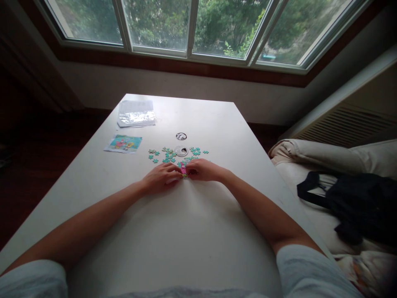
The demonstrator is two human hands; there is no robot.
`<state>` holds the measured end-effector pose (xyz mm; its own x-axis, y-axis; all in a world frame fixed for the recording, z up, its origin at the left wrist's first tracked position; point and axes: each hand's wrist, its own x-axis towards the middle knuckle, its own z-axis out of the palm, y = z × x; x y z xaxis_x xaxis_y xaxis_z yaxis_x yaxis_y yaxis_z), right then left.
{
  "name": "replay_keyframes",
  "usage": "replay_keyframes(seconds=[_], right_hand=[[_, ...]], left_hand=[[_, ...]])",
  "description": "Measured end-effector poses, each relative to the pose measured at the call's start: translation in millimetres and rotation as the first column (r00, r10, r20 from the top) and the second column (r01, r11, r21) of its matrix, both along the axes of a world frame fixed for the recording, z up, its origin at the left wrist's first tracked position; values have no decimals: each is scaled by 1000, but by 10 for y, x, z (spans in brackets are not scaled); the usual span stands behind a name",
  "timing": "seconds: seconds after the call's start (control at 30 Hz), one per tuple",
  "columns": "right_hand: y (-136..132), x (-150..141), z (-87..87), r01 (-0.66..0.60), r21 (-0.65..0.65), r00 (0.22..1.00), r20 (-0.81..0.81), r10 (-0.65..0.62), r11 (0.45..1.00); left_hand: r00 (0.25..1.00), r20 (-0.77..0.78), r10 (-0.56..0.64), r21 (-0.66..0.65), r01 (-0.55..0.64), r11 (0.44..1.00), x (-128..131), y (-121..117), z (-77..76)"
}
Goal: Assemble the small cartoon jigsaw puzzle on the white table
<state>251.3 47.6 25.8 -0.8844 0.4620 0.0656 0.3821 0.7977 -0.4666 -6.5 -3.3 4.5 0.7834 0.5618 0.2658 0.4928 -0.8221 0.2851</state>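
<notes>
Between my hands sits a small cluster of pink and yellow-green jigsaw puzzle pieces [183, 169] on the white table [173, 231]. My left hand [163, 176] is curled, with its fingertips pressed to the cluster's left side. My right hand [203, 169] pinches at the right side, its fingers bent inward and partly hiding the pieces. Just beyond my fingers, several loose teal and green jigsaw puzzle pieces [169, 156] lie scattered. A round silver can lid [181, 151] rests among them. Left of these lies a colourful cartoon picture sheet [124, 143].
Farther back on the table are a round, shiny disc-like object [181, 136] and a clear plastic packet over papers [136, 114]. To the right stands a pale sofa [310, 161] with a black bag [362, 203] on it. A window spans the wall ahead.
</notes>
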Motion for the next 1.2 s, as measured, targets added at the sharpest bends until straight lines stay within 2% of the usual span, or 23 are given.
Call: replay_keyframes(seconds=[0.53,0.9,1.2], right_hand=[[36,9,-50,15,-27,1000,-15,-15,1000],[16,-52,-158,135,-62,990,-35,-137,989],[19,-74,-131,196,-86,980,-28,-199,977]], left_hand=[[1000,-21,6,9,-6,1000,6,-15,5],[998,-59,28,43,-26,999,34,-29,-5],[998,-63,23,56,-20,998,47,-27,-6]])
